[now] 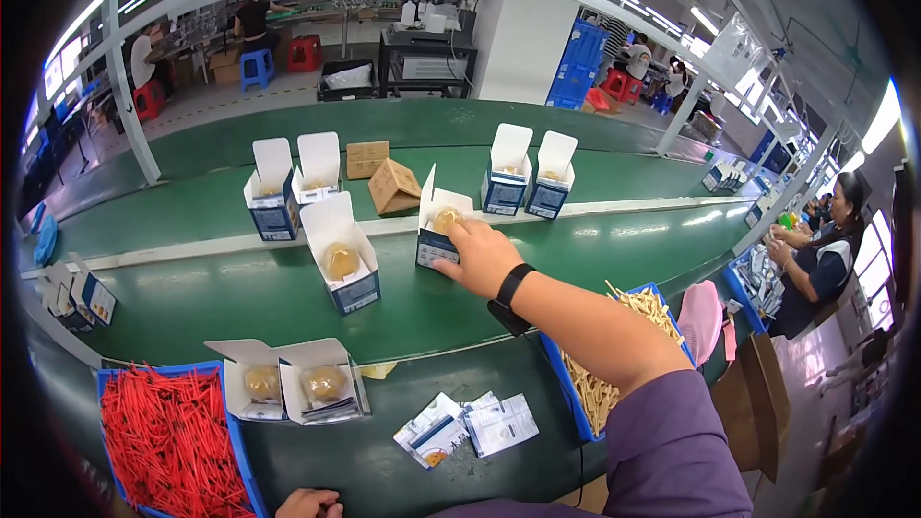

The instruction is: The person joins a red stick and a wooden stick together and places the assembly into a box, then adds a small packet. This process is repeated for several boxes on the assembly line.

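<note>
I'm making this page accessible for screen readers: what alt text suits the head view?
A person's right hand touches an open white-and-blue box with a golden ball inside, on a green surface. Other open boxes are nearby, with trays of thin red pieces and pale sticks; the left hand is at the lower edge.

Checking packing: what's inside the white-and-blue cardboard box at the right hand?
Inside the box: a round golden ball, partly covered by the right hand. Anything beneath is hidden.

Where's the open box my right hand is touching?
Near the head view's centre, the open blue-and-white box stands on the green surface, right of another open box.
</note>
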`<state>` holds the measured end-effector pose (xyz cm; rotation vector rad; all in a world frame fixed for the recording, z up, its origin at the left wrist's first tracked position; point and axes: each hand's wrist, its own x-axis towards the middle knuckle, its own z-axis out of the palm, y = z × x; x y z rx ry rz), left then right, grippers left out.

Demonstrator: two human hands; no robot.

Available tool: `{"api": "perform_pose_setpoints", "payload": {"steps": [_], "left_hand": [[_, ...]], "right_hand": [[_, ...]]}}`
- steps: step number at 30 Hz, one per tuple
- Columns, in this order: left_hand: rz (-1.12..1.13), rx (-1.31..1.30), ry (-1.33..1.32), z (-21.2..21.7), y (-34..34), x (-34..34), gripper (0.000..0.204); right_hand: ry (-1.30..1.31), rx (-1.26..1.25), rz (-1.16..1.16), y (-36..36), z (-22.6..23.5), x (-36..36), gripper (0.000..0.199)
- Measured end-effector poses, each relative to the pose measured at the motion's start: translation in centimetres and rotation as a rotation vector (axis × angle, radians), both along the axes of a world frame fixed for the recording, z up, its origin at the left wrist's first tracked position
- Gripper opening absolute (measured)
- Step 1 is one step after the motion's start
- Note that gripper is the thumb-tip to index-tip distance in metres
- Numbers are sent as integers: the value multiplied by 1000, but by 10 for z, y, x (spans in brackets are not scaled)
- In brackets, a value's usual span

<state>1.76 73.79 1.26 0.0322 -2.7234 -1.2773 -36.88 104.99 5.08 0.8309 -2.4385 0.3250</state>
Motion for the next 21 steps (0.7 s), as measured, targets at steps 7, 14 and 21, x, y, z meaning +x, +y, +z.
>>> {"api": "perform_pose_setpoints", "payload": {"steps": [7,14,21], "left_hand": [[26,-67,-23,-1,6,-2,16],[60,-81,-55,-9,6,-11,18],[115,-71,-45,-7,4,-12,19]], "right_hand": [[-509,-116,39,14,38,-22,27],[-203,282,53,-5,20,-25,30],[-462,91,165,-36,60,-42,20]]}}
